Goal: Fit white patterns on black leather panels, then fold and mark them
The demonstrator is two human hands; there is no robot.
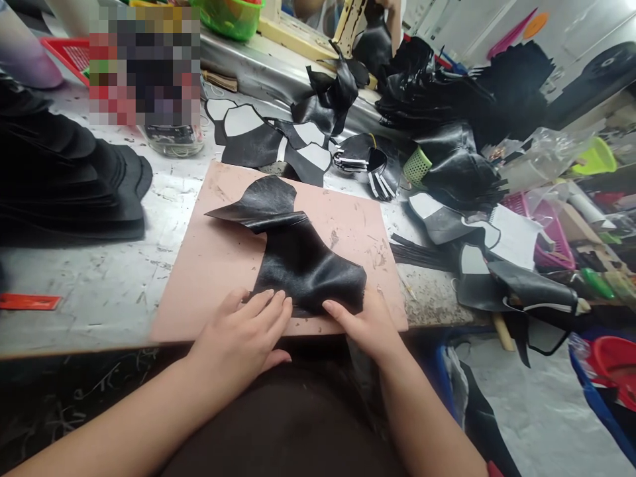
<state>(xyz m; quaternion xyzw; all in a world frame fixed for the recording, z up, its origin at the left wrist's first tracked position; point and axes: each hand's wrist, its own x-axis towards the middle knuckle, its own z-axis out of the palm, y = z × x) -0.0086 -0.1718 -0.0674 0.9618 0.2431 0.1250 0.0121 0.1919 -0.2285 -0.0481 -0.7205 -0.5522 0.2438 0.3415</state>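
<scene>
At the far left lies an orange strip (28,302) flat on the scratched grey worktable (114,278), and above it a stack of black cut pieces (69,185), matte and rounded at the edges. Behind that stands a clear glass jar (173,140). A smooth pink cutting board (213,265), rectangular and scuffed, lies in front of me. My left hand (243,338) rests at its near edge, fingers loose and spread, the tips pressing flat on the lower left edge of the black leather piece (298,258); it grasps nothing. That leather is glossy and creased, folded over itself near the top into a pointed wing, widening to a wavy lower edge, lying on the middle of the board. My right hand (365,324) pinches the leather's lower right corner, thumb on top, fingers hidden beneath. Past the board lie black-and-white cut panels (271,142), then a green mesh cup (416,165), a heap of shiny black leather (447,112), and a pink basket (551,232) at the right
</scene>
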